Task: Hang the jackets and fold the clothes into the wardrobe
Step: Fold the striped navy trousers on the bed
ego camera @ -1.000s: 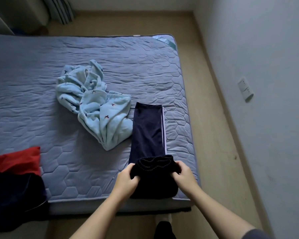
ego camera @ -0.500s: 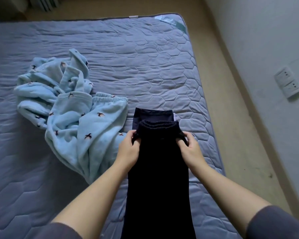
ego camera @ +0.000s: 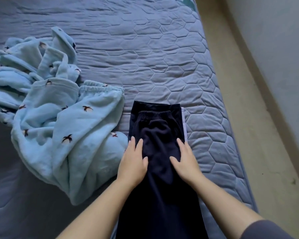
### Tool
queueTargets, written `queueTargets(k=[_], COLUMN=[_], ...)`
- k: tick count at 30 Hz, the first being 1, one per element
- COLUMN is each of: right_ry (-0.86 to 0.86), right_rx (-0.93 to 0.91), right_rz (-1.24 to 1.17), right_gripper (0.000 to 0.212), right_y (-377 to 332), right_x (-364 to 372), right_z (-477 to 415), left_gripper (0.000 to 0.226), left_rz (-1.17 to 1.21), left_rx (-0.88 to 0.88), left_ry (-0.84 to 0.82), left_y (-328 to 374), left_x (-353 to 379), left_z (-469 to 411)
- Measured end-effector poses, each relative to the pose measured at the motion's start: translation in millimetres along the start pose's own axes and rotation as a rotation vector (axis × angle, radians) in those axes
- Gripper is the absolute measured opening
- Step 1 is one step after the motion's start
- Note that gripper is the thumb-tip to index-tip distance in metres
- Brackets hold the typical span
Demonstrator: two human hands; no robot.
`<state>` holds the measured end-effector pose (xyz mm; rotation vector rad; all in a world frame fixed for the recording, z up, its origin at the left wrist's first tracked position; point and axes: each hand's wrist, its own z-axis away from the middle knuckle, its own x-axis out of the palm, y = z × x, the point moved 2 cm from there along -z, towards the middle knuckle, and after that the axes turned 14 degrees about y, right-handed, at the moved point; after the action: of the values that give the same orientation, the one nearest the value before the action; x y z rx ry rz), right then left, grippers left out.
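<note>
Dark navy trousers [ego camera: 158,135] with a pale side stripe lie folded in half lengthwise on the bed, waistband laid over the far end. My left hand [ego camera: 132,161] lies flat on their left side, fingers straight. My right hand [ego camera: 185,159] presses flat on the right side, fingers spread. A crumpled light blue fleece garment [ego camera: 59,121] with small bird prints lies just left of the trousers, touching them.
Everything rests on a blue-grey quilted mattress [ego camera: 162,57]. Its right edge borders a strip of beige floor [ego camera: 259,135] and a pale wall [ego camera: 283,49]. The wardrobe is out of view.
Both hands let go of the waistband after laying it over the far end. They slid back toward me and now lie flat on the trousers. The camera moved closer.
</note>
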<state>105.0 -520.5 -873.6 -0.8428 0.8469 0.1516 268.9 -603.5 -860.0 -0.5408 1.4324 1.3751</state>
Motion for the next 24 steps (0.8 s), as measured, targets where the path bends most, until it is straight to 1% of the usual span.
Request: queueTargets(k=[2,3,4,6,9,11,12,13,15,17,18,19,21,22,24], right_ry=[0.156,0.219,0.243,0.200,0.093,0.091,0.104,0.123,0.165,0.180,0.164,0.144,0.114,0.104,0.104], right_rx=[0.019,0.025,0.028,0.021,0.123,0.191,0.209,0.212,0.164,0.122,0.122,0.140,0.193,0.203,0.197], right_rz=[-0.014,0.012,0.029,-0.040,-0.147,-0.193,-0.213,-0.228,-0.244,-0.275,-0.289,-0.297,-0.225,-0.149,-0.029], right_gripper=[0.067,0.064,0.061,0.057,0.056,0.045,0.034,0.024,0.016,0.011,0.013,0.021,0.034,0.037,0.031], right_y=[-0.3,-1.8,-5.9,-22.0,-34.5,-30.8,-29.5,-28.6,-28.8,-31.9,-34.3,-36.7,-40.4,-42.4,-46.3], right_x=[-7.4,-11.3,-16.0,-23.3,-21.2,-12.2,-9.4,-8.3,-9.4,-10.9,-10.6,-9.6,-8.0,-7.6,-8.5], right_z=[6.1,3.7,-2.9,-25.5,-65.5,-81.6,-85.7,-89.1,-96.6,-99.5,-99.1,-98.8,-98.3,-97.9,-96.2], left_gripper=[0.065,0.065,0.066,0.068,0.073,0.068,0.060,0.049,0.031,0.023,0.023,0.026,0.029,0.028,0.028], left_rz=[0.086,0.099,0.117,0.174,0.271,0.268,0.270,0.280,0.301,0.306,0.299,0.292,0.233,0.173,0.149], left_rx=[-0.056,-0.057,-0.058,-0.121,-0.294,-0.393,-0.420,-0.426,-0.377,-0.303,-0.289,-0.300,-0.317,-0.272,-0.178], left_ry=[0.044,0.058,0.069,0.079,0.042,0.035,0.047,0.064,0.124,0.176,0.173,0.142,0.049,0.051,0.131], left_y=[0.1,1.1,2.5,5.6,6.9,0.6,-2.3,-4.1,-5.6,-6.4,-7.2,-7.2,-4.0,-1.4,5.7], left_x=[-5.0,-7.7,-10.6,-18.0,-17.1,-8.0,-3.8,-0.9,-0.1,-2.8,-4.5,-6.7,-8.6,-9.6,-13.0], left_z=[3.4,0.5,-6.8,-32.4,-78.4,-95.7,-100.8,-104.6,-110.2,-113.8,-114.8,-114.9,-113.9,-114.3,-114.4])
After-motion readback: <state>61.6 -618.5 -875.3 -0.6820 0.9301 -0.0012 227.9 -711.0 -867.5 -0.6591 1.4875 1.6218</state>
